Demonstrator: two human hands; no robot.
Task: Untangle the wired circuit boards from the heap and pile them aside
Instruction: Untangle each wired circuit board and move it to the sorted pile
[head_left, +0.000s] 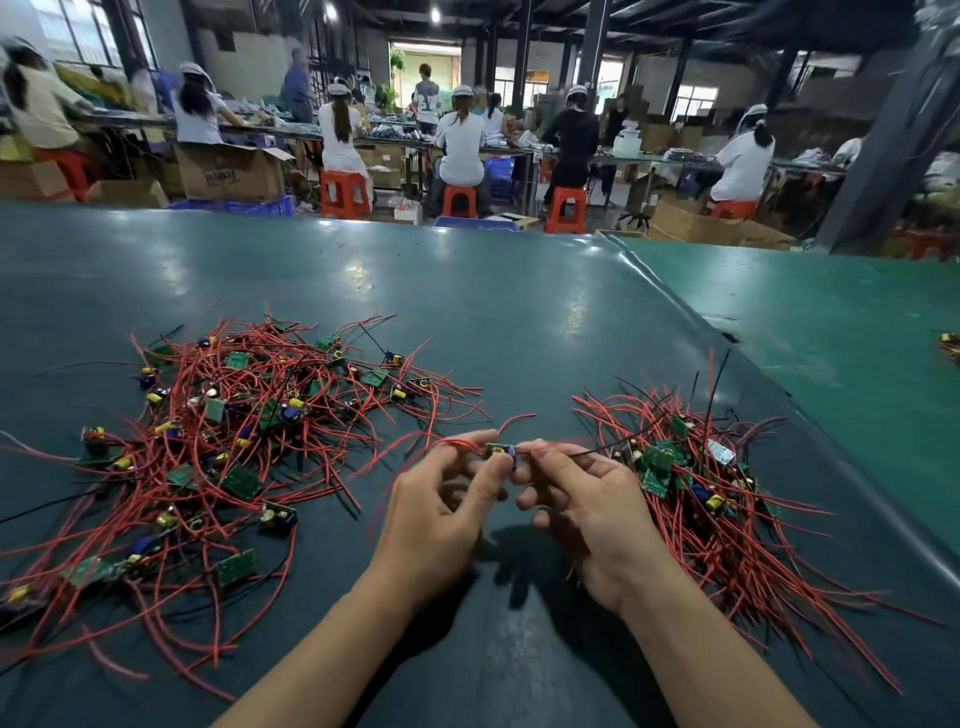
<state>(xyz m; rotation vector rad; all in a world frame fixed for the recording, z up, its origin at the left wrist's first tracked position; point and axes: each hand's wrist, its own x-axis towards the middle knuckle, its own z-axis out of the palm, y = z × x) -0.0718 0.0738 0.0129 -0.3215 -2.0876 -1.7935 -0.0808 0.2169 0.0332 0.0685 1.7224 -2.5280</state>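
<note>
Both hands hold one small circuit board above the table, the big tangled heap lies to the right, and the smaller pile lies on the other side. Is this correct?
Not quite: the sides are swapped. In the head view the big tangled heap lies to the left and the smaller pile to the right. The rest holds: the left hand and right hand hold one small circuit board above the table.

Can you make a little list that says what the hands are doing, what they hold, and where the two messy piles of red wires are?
left hand: pinches the small circuit board from its left side
right hand: pinches the same board from its right side
held board: small, green, with red wires trailing left and a black wire running right
big heap: tangled boards and red wires, left of the hands
smaller pile: boards and wires, right of the hands
table: dark green surface
background: people seated on red stools at far benches
</note>
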